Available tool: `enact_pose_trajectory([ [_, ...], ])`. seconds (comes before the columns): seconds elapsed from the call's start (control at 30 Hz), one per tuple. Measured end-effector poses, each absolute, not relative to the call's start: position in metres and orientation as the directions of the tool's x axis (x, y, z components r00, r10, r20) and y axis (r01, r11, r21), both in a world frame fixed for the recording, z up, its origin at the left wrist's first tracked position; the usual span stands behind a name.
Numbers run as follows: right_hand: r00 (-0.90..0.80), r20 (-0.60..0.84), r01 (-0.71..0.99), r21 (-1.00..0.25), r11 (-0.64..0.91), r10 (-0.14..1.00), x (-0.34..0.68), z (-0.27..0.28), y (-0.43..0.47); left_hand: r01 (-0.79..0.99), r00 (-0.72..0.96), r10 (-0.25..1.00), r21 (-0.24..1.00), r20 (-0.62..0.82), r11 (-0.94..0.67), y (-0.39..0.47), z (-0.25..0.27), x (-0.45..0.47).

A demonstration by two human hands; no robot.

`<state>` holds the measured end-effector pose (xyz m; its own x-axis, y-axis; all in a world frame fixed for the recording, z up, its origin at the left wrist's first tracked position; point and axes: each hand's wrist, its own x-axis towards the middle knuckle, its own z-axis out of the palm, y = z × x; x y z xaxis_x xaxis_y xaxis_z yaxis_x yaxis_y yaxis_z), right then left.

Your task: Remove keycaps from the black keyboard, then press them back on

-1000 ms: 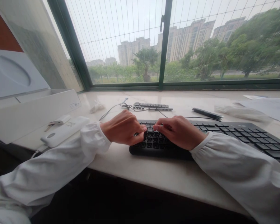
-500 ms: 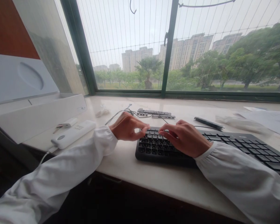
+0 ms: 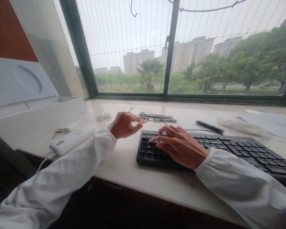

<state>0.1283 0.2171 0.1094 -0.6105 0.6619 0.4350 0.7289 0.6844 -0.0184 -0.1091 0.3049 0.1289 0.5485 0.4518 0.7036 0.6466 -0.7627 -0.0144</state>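
A black keyboard lies on the counter, and at its left end several key positions show bare sockets without caps. My right hand rests over that end, fingers stretched and apart, the fingertips touching the keys and holding nothing. Just off the keyboard's upper left corner, my left hand is raised with thumb and index finger pinched together; whatever is between the tips is too small to make out. Behind the keyboard, loose black keycaps lie in rows on the counter, close to my left fingertips.
To the left are a white power bank with a cable, keys and an open white box. A black pen-like tool, a clear plastic bag and papers lie at right. A window stands behind.
My left hand has moved left and up, off the keyboard's corner, still pinched. My right hand has shifted slightly left and down, its fingers now spread over the keys.
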Motion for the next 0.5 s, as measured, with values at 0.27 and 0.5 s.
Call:
enact_pose_trajectory([
  [0.27,-0.592,0.443,0.751,0.002,0.660,0.673,0.1335,0.1134,0.2171,0.637,0.546,0.464,0.015,0.698,-0.771,0.3088,0.1288,-0.1106],
  [0.5,-0.568,0.454,0.762,-0.023,0.647,0.686,0.1373,0.1176,0.2201,0.692,0.484,0.521,0.058,0.703,-0.720,0.3146,0.1297,-0.1132],
])
